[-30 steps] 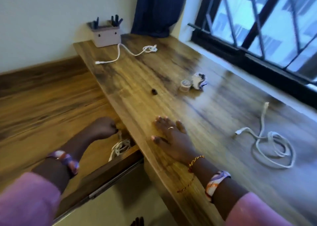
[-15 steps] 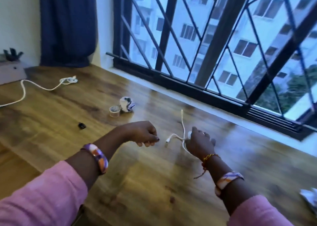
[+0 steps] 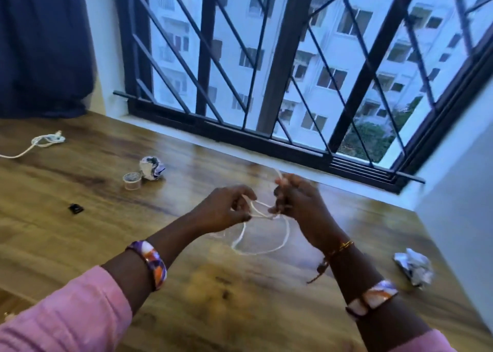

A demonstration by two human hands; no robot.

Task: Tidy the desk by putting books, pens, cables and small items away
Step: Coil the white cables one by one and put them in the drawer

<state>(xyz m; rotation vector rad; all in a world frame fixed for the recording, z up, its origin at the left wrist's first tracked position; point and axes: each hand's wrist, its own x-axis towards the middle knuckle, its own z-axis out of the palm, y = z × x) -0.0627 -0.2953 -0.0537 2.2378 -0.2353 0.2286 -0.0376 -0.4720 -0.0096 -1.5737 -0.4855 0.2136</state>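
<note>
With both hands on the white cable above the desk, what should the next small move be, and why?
Probably wind another loop: the left hand and right hand both pinch the white cable, but a long slack loop hangs down to the desk, so it looks too loose to put away.

A dark blue curtain point(image 3: 45, 47) is hanging at ten o'clock beside the black-barred window point(image 3: 280, 66), which is showing a pale apartment block point(image 3: 333, 36) at twelve o'clock and green foliage point(image 3: 368, 138) at two o'clock.
</note>
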